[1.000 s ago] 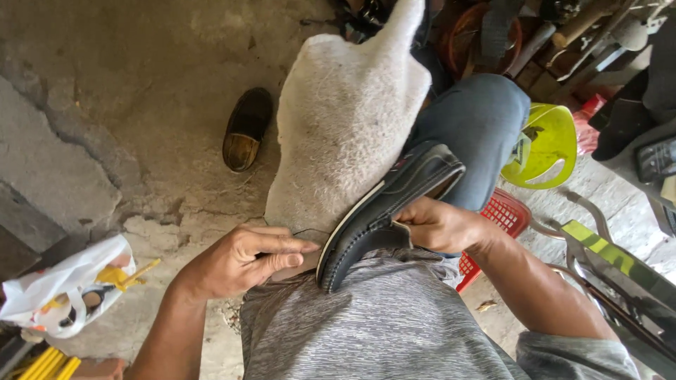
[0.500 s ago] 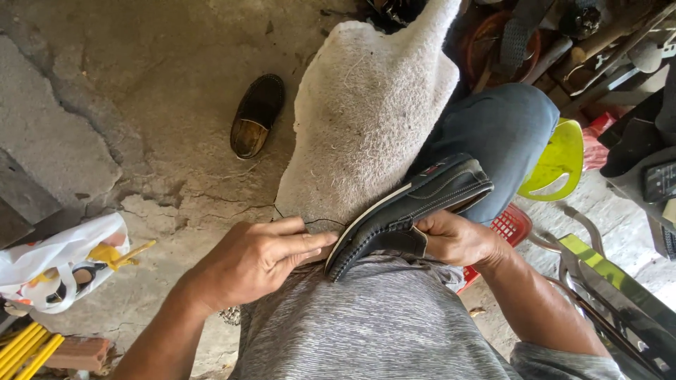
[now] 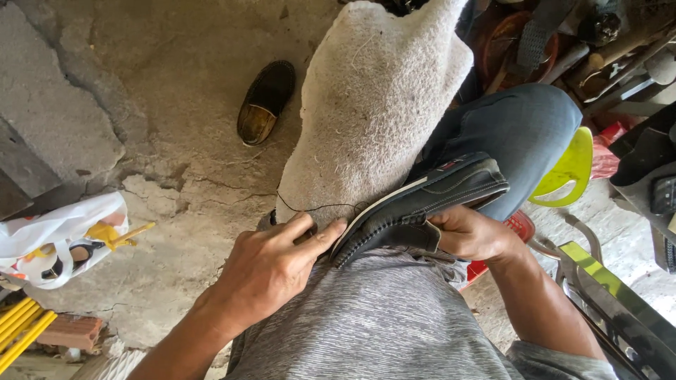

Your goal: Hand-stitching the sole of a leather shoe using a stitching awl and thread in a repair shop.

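**Head view: shoe held on the lap, thread under the left hand**

Head camera looks down at a black shoe (image 3: 421, 208) lying sole-edge up across the person's lap, against a pale woolly cloth (image 3: 373, 105) draped over one knee. The right hand (image 3: 473, 233) has its fingers closed around the shoe's heel end. The left hand (image 3: 271, 271) lies flat, fingers stretched toward the toe, pressing near a thin dark thread (image 3: 317, 207) that runs across the cloth; whether it pinches the thread I cannot tell.

The thread looks slack and could snag on the cloth's fibres. The shoe rests on a slope, so a loosened right-hand hold might let it slide off the knee.

Below is cracked, dusty concrete floor (image 3: 162, 141), with a second shoe (image 3: 264, 102), a white plastic bag (image 3: 63, 236), and tools crowded at the right.
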